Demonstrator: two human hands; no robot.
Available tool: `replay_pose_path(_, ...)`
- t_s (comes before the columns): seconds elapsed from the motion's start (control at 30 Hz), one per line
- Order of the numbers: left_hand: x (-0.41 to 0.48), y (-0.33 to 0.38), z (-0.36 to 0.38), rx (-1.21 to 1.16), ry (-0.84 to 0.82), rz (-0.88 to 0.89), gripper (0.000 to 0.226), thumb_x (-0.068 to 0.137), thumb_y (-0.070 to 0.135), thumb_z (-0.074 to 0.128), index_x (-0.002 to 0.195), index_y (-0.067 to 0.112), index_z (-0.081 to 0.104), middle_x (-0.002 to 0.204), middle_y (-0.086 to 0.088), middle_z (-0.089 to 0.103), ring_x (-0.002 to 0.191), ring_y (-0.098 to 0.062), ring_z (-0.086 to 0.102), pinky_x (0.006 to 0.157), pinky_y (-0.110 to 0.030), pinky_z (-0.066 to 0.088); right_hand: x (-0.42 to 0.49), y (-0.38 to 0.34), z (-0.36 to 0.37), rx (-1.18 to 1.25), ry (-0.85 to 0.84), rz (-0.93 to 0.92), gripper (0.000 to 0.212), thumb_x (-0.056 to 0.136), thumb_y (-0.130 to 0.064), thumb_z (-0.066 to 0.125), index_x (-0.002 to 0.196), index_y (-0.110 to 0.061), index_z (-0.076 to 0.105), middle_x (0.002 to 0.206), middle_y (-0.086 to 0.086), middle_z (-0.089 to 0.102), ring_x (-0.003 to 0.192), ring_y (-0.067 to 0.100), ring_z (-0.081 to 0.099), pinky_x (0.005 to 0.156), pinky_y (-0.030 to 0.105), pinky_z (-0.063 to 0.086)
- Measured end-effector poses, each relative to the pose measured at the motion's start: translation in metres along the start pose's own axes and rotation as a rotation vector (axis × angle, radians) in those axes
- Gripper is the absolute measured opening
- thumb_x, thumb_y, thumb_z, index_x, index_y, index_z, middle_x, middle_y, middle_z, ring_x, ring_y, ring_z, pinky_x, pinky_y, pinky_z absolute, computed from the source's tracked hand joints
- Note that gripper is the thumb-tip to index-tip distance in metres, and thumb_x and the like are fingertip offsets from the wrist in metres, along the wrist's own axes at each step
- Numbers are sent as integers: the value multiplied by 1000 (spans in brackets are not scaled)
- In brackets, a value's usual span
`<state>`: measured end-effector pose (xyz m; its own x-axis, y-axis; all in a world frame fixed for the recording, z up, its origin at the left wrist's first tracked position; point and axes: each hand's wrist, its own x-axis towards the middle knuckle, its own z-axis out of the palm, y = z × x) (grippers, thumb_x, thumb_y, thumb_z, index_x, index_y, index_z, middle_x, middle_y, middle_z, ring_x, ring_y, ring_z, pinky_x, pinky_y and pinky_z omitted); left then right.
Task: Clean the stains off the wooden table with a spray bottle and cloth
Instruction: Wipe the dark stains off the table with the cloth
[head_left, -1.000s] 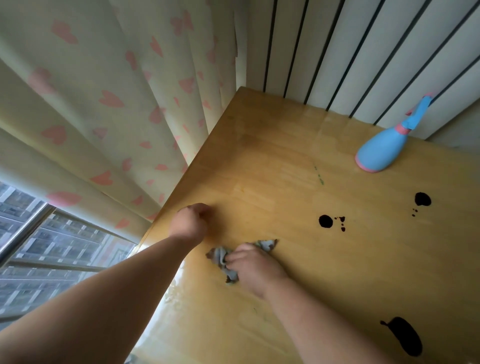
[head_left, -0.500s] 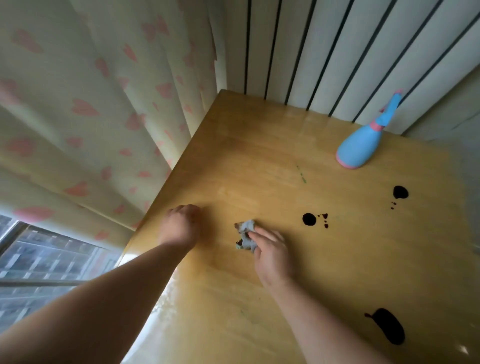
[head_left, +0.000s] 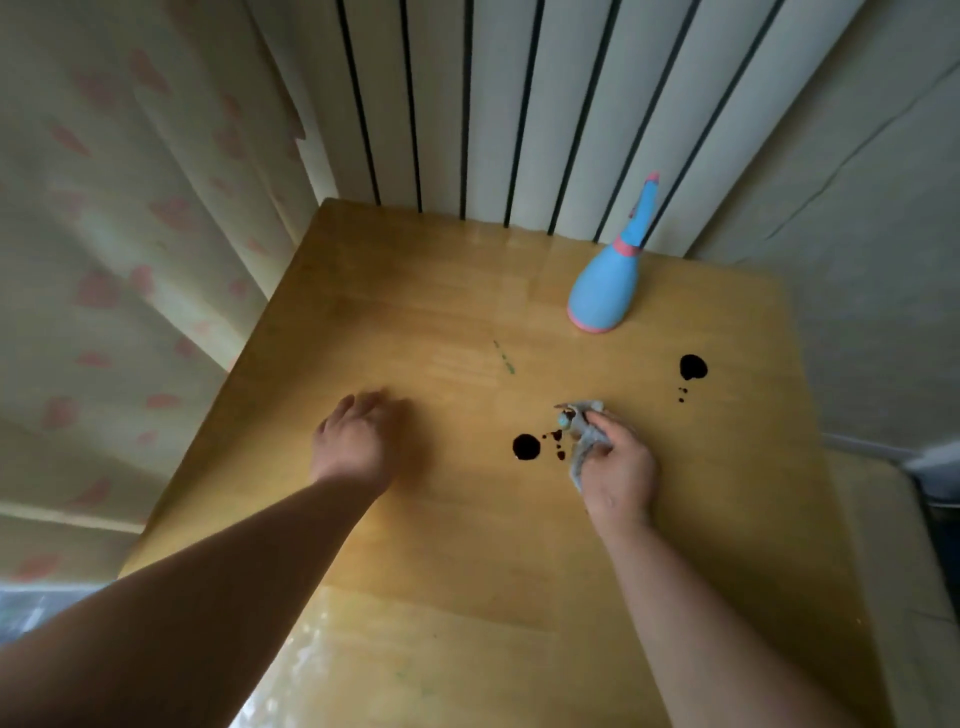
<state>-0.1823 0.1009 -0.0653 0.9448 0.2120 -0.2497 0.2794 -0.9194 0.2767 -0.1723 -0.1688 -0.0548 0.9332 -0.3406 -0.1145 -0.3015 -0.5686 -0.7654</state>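
Your right grip is clamped on the crumpled grey cloth. The cloth's soiled tip pokes out ahead of the knuckles, just right of the small dark droplets. The round dark stain lies just past them, further to that grip's left. Your left grip rests on the wooden worktop, well left of that stain and holding nothing; blur hides whether its fingers are curled or flat.

The step in hand looks like wiping this cluster. Press a broad fold of cloth down rather than dabbing with the tip. Sweep leftward across the droplets into the round stain, and turn a cleaner face down so you don't smear. Lean on the left grip for steadiness.

The blue spray bottle stands well ahead of the right grip, and the far dark stain lies nearer, ahead and slightly right. Re-wet if the mark drags.
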Motion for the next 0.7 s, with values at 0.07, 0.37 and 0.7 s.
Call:
replay_pose_path(0.07,5,3,2,39,-8,48,47,102,37,37,149,43,34,161,10,25,150,-19,18,118,-39,19,7,4,-2,-74,-125,12,46,90,7,49,130,-11,59,133,2,56,122,20,52,96,15,35)
replay_pose_path(0.37,4,15,16,84,-19,227,50,102,30,40,148,45,34,159,16,26,149,-13,19,116,-36,19,12,4,22,-326,-277,-13,48,91,6,50,136,-11,53,144,2,49,131,16,45,100,8,25)
replay_pose_path(0.7,5,31,31,105,-16,300,45,101,35,44,145,37,44,156,13,36,147,-15,26,113,-36,27,-4,-8,43,-333,-254,-103,50,87,5,53,132,-14,58,138,0,55,128,17,46,106,16,28)
